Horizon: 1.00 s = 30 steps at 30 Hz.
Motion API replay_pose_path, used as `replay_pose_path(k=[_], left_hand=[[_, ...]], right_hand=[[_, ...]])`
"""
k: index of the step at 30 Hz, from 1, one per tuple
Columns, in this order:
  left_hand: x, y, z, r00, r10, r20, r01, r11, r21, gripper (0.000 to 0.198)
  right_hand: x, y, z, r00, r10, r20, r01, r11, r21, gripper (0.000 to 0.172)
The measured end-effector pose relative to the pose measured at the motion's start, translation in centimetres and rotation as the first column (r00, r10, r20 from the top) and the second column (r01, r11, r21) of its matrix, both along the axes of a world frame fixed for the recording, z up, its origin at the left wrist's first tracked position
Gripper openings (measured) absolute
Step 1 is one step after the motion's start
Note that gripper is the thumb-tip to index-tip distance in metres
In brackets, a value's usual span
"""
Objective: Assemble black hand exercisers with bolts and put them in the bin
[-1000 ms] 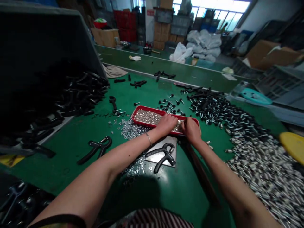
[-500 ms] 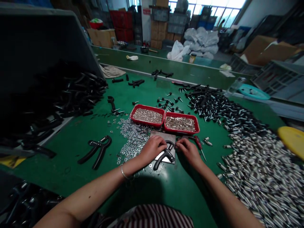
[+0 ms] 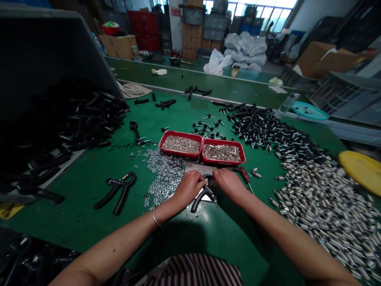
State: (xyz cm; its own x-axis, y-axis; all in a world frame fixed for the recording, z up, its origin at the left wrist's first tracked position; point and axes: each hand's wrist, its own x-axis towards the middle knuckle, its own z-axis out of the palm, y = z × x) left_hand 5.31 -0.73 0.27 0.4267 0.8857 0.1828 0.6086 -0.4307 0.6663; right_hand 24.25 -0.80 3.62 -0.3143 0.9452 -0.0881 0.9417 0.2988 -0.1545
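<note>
A black hand grip exerciser [image 3: 204, 195] lies on a small metal plate [image 3: 190, 167] in front of me. My left hand [image 3: 190, 186] is closed at its upper left side, thumb and fingertips pinched against it. On the other side, my right hand [image 3: 228, 182] is closed with its fingertips at the curved top of the exerciser; whatever they pinch is hidden. To the left, a second hand grip exerciser [image 3: 118, 191] lies on the green table with its handles spread and its spring showing.
Two red trays [image 3: 180, 151] of small metal pins stand behind the plate. Washers [image 3: 163, 174] lie scattered left, a screwdriver [image 3: 245, 176] right. Heaps of metal springs [image 3: 324, 210] and black-headed bolts [image 3: 276, 131] fill the right. A grey bin [image 3: 98, 47] holds black handles [image 3: 98, 115].
My right hand has moved left and inward, from beside the plate onto the top of the hand grip exerciser. My left hand stays at the exerciser. The whole view has shifted slightly.
</note>
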Motion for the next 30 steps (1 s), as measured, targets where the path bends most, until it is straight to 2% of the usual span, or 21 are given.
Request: replay_pose_path(k=[3,5,7,9,11,13,15,18,20,23,27,30], left_hand=[[-0.1,-0.4,0.1,0.999,0.003,-0.046,0.000,0.999,0.050,0.012],[-0.2,-0.5,0.0,0.997,0.003,-0.080,0.004,0.997,0.083,0.012],[-0.2,-0.6,0.0,0.990,-0.034,-0.139,0.054,0.989,0.139,0.013],[-0.1,-0.4,-0.1,0.967,-0.117,-0.226,0.163,0.967,0.197,0.016],[0.0,-0.1,0.0,0.930,-0.200,-0.309,0.275,0.935,0.224,0.020],[0.1,-0.2,0.4,0.889,-0.251,-0.383,0.356,0.905,0.233,0.024],[0.0,-0.8,1.0,0.861,-0.247,-0.444,0.383,0.891,0.245,0.024],[-0.3,-2.5,1.8,0.859,-0.169,-0.484,0.330,0.905,0.269,0.031],[-0.4,-3.4,2.0,0.865,-0.124,-0.486,0.281,0.922,0.265,0.032],[-0.3,-4.0,1.8,0.868,-0.118,-0.483,0.257,0.938,0.233,0.028],[-0.4,-3.8,1.1,0.916,-0.092,-0.390,0.191,0.956,0.224,0.029],[-0.6,-3.7,0.4,0.960,-0.009,-0.279,0.066,0.978,0.198,0.044]], right_hand=[[0.2,0.8,0.4,0.999,0.042,0.013,-0.042,0.998,-0.036,0.010],[1.1,0.6,0.8,0.999,0.026,0.026,-0.025,0.999,-0.047,0.008],[2.6,-0.3,0.9,0.993,-0.076,0.087,0.076,0.997,-0.002,0.016],[4.3,-1.8,0.6,0.964,-0.202,0.174,0.193,0.979,0.066,0.025],[5.9,-3.3,-0.1,0.934,-0.277,0.225,0.271,0.961,0.057,0.028],[7.2,-4.5,-1.0,0.933,-0.319,0.168,0.330,0.943,-0.038,0.026],[8.0,-5.4,-1.6,0.928,-0.373,-0.006,0.370,0.922,-0.115,0.024],[8.2,-6.6,-1.5,0.873,-0.362,-0.327,0.343,0.932,-0.115,0.025],[7.8,-7.6,-1.0,0.844,-0.298,-0.445,0.308,0.950,-0.051,0.025],[7.2,-8.8,0.0,0.864,-0.177,-0.471,0.229,0.972,0.056,0.022],[6.3,-9.5,1.5,0.889,-0.074,-0.452,0.093,0.995,0.021,0.015],[5.1,-9.8,2.5,0.849,-0.113,-0.516,0.176,0.981,0.074,0.020]])
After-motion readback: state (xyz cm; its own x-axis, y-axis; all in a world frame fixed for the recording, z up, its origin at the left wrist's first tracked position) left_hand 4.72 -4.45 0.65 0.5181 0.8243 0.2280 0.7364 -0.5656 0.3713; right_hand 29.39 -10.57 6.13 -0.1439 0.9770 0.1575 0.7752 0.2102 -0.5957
